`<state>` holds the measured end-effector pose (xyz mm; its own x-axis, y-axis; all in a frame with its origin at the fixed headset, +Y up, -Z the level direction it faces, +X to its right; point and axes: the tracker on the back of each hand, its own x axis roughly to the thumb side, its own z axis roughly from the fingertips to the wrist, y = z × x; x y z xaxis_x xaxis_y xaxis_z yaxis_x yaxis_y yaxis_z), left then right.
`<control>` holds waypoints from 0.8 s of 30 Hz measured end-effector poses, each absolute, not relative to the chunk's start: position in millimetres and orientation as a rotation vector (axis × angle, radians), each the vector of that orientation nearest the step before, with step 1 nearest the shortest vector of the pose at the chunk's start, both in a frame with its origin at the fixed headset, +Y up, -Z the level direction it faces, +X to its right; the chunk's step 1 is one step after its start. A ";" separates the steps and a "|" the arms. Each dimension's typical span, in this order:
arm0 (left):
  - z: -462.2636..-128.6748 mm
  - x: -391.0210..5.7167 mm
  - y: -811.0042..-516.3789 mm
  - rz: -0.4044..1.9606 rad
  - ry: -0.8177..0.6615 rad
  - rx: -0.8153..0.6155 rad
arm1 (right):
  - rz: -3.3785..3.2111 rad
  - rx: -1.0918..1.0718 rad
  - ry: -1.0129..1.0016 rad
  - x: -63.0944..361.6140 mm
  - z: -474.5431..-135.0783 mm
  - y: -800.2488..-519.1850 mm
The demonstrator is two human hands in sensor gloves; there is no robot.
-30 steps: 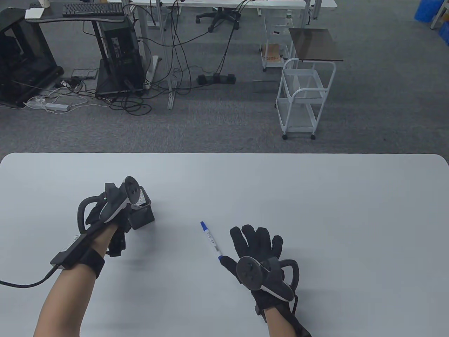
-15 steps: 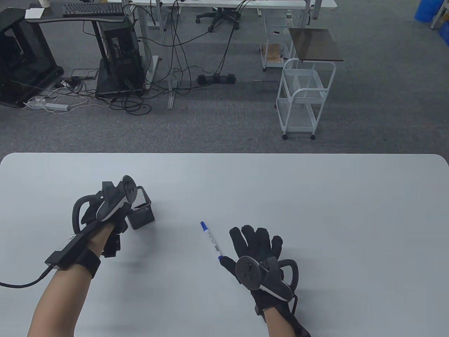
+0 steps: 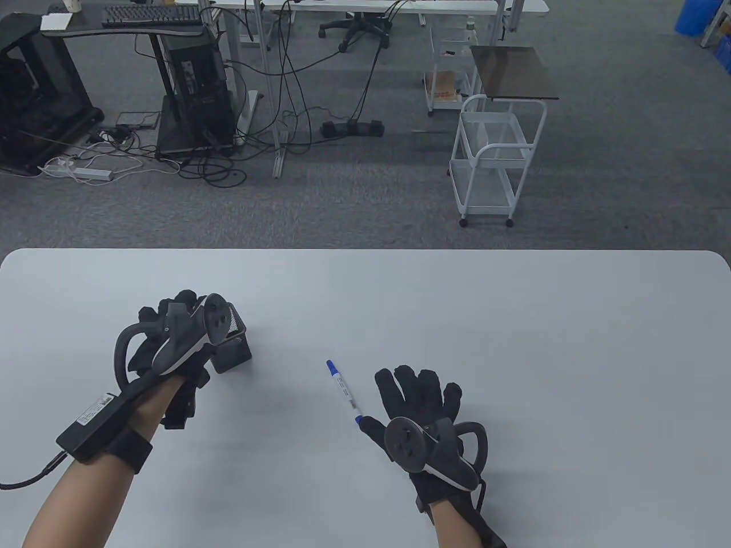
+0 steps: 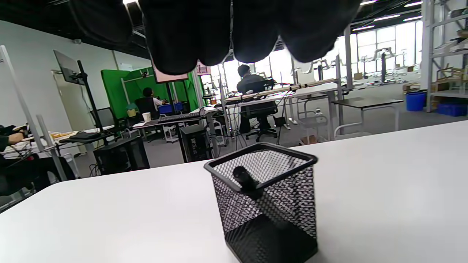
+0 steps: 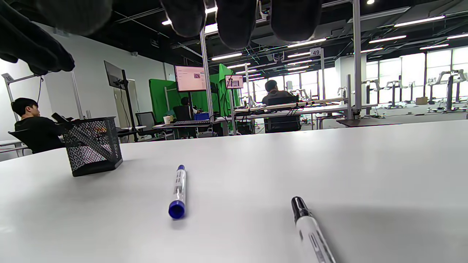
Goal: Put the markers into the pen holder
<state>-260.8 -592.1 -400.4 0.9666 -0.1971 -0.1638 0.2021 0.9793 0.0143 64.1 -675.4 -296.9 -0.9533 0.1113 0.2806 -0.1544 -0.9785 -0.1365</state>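
A black wire-mesh pen holder (image 4: 265, 202), square and open-topped, stands upright on the white worktop (image 3: 514, 319) toward its left edge, with one black-capped marker (image 4: 245, 178) leaning inside against the rim. A blue-capped marker (image 3: 344, 391) with a white barrel lies flat near the middle of the worktop, between the holder and the right hand (image 3: 420, 408). A second loose marker (image 5: 310, 228), black-capped and white-barrelled, shows only in the right wrist view, lying under that hand. The left hand (image 3: 165, 337), in a black sensor glove, hovers just beside the holder, its grip spread and empty, fingertips (image 4: 190, 40) hanging above the mesh. The right hand rests palm-down near the worktop's near edge, fingers splayed, its grip holding nothing, the thumb close to the blue marker's near end. The worktop is smooth and matte, with rounded far corners. Beyond it lie grey carpet (image 3: 365, 194), a white wire trolley (image 3: 491, 165), tangled cables (image 3: 274, 114) and dark desks (image 3: 125, 28).
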 end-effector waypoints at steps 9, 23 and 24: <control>-369.8 -235.4 -586.2 -0.123 0.057 0.075 | 2.971 0.407 -0.248 65.8 -296.6 -675.1; -334.5 -213.9 -626.2 0.055 -0.051 0.130 | 2.973 0.395 -0.259 67.7 -296.4 -675.0; -331.4 -212.5 -630.2 0.078 -0.061 0.139 | 2.974 0.392 -0.258 68.4 -296.5 -675.0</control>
